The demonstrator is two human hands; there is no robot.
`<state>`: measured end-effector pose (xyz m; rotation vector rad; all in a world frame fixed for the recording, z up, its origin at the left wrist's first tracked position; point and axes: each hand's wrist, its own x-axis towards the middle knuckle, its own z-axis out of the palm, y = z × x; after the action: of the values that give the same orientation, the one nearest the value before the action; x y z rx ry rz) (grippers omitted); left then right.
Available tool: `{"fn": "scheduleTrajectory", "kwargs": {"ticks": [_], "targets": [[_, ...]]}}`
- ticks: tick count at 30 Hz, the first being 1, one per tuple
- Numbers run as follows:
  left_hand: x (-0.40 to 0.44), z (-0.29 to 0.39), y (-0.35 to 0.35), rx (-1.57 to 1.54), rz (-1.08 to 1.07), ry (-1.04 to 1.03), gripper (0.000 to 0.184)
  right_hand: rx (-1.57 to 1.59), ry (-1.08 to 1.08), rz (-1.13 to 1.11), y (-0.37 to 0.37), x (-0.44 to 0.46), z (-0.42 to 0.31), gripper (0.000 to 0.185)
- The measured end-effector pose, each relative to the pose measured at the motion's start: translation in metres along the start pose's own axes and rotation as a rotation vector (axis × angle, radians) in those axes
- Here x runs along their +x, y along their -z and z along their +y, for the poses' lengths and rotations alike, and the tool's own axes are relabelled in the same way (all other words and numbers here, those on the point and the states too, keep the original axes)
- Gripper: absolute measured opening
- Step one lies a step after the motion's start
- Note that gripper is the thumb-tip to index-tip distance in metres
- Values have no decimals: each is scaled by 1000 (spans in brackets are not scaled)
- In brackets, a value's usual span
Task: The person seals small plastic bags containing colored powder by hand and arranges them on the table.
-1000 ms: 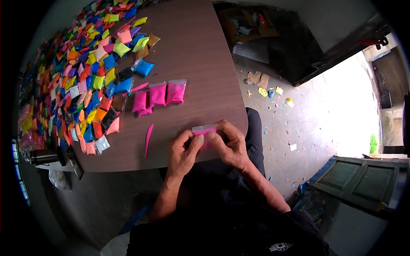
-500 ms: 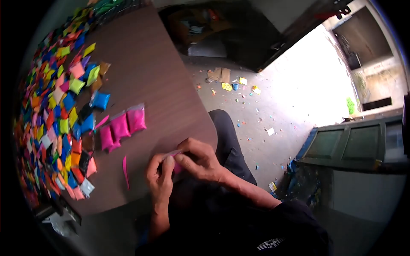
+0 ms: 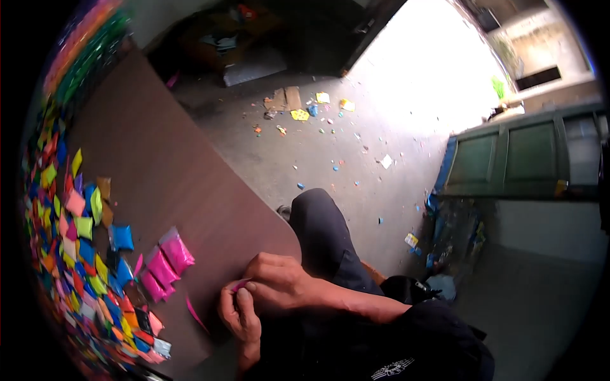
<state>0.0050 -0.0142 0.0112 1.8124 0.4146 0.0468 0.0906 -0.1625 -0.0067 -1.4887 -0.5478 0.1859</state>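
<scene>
Close together at the table's near corner, my left hand (image 3: 240,312) and my right hand (image 3: 276,282) both pinch a small pink packet (image 3: 239,286). Most of the packet is hidden by my fingers. To the left of my hands, a thin pink plastic tool (image 3: 196,314) lies on the brown table (image 3: 171,165). Beyond it, three filled pink packets (image 3: 162,267) lie side by side, touching or overlapping. A second pink tool (image 3: 138,265) lies partly beside them, near a blue packet (image 3: 122,237).
A large heap of coloured packets (image 3: 82,273) covers the table's left side. Scraps and cardboard (image 3: 292,98) lie on the floor (image 3: 254,143) past the table edge. A green panelled door (image 3: 534,152) stands at the right, beside a bright doorway.
The view has turned right, so the table and packets appear further left and lower. Both hands still hold the pink packet, now more covered by the fingers.
</scene>
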Motion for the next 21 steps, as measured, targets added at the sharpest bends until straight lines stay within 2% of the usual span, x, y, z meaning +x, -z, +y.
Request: {"fn": "scheduleTrajectory", "kwargs": {"ticks": [3, 8, 10, 12, 16, 18, 21], "targets": [[-2, -6, -9, 190, 149, -87, 25, -47, 1, 56, -2, -6, 2, 13], [1, -12, -12, 109, 130, -85, 31, -13, 27, 87, -5, -9, 4, 14], [1, -13, -18, 59, 201, -100, 32, -9, 67, 101, -7, -10, 9, 14], [-4, -16, -11, 5, 142, -49, 36, 43, 114, 126, -7, -10, 11, 13], [-6, -27, -15, 22, 287, -2, 35, 37, 153, 146, -8, -9, 17, 12], [0, -21, -15, -13, 124, -97, 35, 28, 178, 163, -8, -9, 20, 12], [7, -29, -16, -61, 134, -162, 33, 16, 193, 202, -11, -9, 17, 17]]}}
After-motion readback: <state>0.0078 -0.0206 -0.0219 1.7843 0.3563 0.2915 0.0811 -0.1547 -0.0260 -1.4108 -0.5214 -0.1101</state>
